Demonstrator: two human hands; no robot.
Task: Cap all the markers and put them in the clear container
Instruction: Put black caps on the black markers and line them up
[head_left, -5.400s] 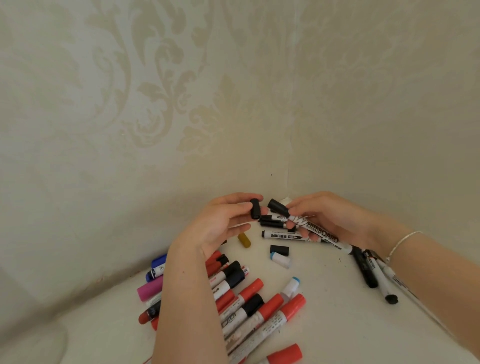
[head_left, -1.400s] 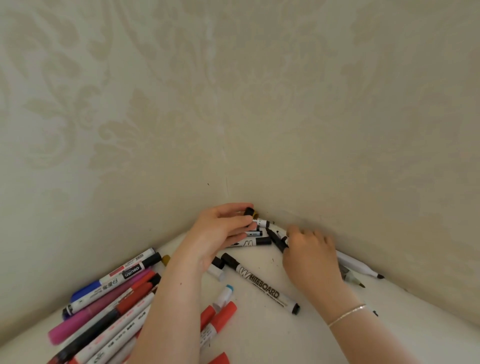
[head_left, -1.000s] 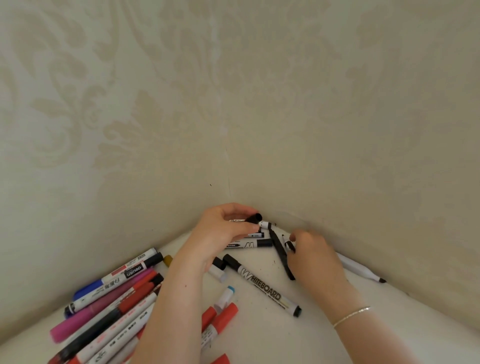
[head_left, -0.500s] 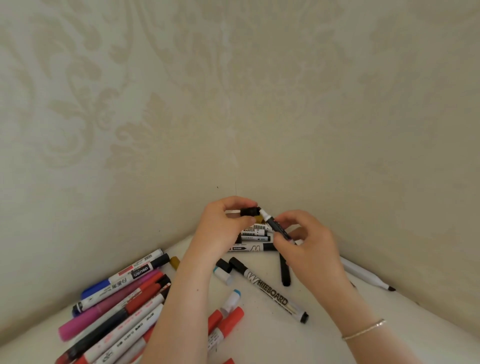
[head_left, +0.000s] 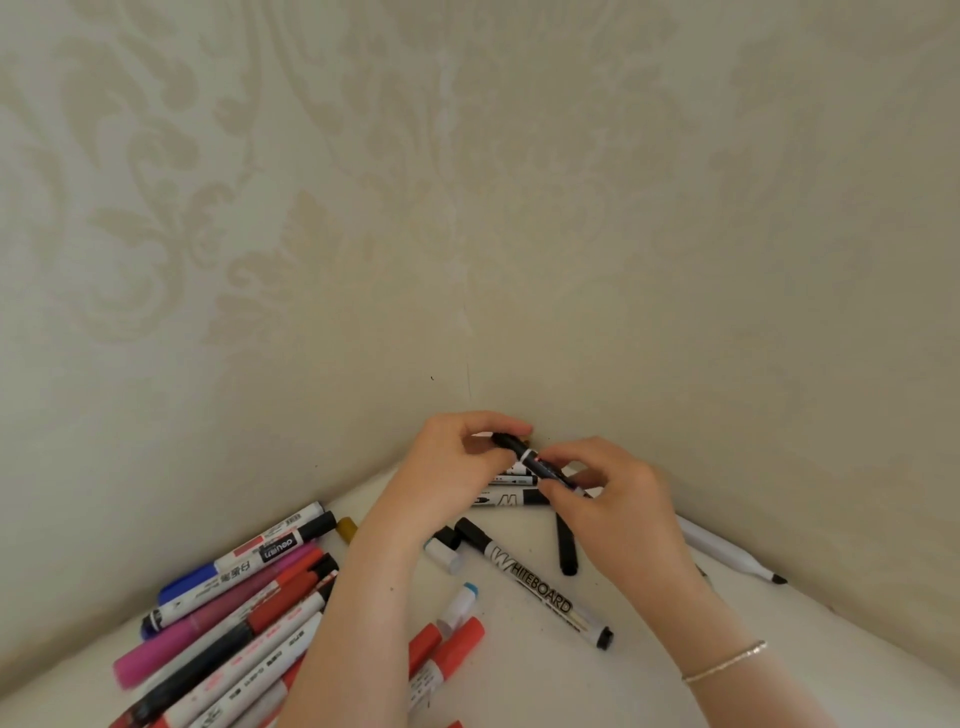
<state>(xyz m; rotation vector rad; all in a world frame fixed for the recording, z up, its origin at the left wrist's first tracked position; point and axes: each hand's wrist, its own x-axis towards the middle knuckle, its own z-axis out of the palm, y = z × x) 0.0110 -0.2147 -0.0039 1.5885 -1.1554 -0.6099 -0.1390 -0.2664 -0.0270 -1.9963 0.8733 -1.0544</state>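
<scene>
In the corner at 12 o'clock, above the bench (head_left: 649, 691), a black marker (head_left: 540, 466) is held in the air between both hands. Left hand (head_left: 452, 467) grip pinches the black cap (head_left: 508, 441) end, right hand (head_left: 608, 499) grip pinches the barrel. Under them lie more black-and-white markers. At 6 o'clock of the hands a WHITEBOARD marker (head_left: 535, 579) lies capped. At 8 o'clock, a heap of red, pink and blue markers (head_left: 244, 597). At 3 o'clock an uncapped white marker (head_left: 727, 553) by the wall. Bracelet (head_left: 724, 662) on right wrist.
</scene>
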